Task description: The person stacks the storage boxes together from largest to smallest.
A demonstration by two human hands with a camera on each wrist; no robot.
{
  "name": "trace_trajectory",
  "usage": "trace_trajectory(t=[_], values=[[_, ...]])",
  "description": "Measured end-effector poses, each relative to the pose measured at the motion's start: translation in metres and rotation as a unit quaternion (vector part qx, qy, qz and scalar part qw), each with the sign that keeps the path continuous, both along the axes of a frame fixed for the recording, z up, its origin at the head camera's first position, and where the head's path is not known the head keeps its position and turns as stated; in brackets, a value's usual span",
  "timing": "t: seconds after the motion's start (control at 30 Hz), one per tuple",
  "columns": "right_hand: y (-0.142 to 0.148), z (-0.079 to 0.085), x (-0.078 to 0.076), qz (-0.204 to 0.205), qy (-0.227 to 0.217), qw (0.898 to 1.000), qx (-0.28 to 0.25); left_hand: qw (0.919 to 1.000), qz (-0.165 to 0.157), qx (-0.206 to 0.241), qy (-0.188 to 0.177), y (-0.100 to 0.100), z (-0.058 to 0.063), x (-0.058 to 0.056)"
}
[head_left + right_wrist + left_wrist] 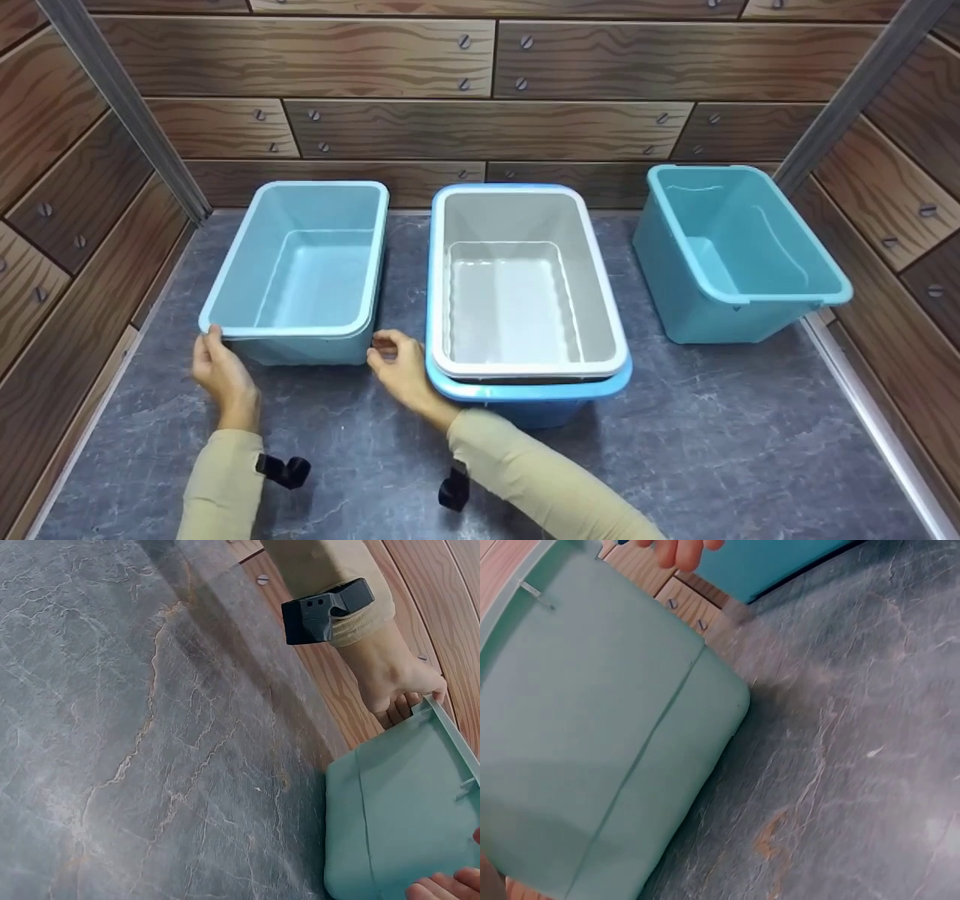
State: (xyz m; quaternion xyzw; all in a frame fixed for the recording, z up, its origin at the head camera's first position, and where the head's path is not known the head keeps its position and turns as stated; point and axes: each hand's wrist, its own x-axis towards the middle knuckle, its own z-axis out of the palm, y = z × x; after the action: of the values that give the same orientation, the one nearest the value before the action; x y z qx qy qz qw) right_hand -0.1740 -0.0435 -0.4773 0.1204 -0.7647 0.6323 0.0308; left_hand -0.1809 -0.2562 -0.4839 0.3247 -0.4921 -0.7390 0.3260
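Observation:
A light blue plastic tub (322, 330) stands at the left of the grey floor, its open top facing up. My left hand (225, 375) grips the rim at its front left corner, thumb on top; the right wrist view shows the same left hand (394, 694) with fingers curled under the corner. My right hand (401, 367) is at the front right corner, just below the rim, its fingers loosely bent. Fingers of the right hand (679, 551) show beside the tub's side (592, 690) in the left wrist view.
Right of my right hand, a grey tub (517, 371) sits nested inside a blue tub (532, 409). A deeper teal tub (712, 322) stands at the far right. Wood-patterned walls (480, 60) enclose the marbled floor (360, 465) at the back and sides.

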Motion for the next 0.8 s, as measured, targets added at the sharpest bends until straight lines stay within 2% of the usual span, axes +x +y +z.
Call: trace_trajectory(t=[0.1,0.37,0.63,0.8], values=[[-0.001,0.001,0.0,-0.008,-0.004,1.0,-0.004,0.9999,-0.003,0.003,0.01,0.004,0.0,0.001],[-0.002,0.001,-0.001,-0.024,-0.028,0.999,-0.032,0.9996,0.012,0.007,0.023,0.012,-0.001,0.002],[-0.003,0.0,-0.002,-0.032,-0.043,0.997,-0.055,0.9997,0.013,0.001,0.022,0.017,-0.001,0.005],[-0.005,0.004,-0.002,-0.055,-0.057,0.993,-0.088,0.9999,0.007,-0.005,0.01,0.017,-0.002,0.007]])
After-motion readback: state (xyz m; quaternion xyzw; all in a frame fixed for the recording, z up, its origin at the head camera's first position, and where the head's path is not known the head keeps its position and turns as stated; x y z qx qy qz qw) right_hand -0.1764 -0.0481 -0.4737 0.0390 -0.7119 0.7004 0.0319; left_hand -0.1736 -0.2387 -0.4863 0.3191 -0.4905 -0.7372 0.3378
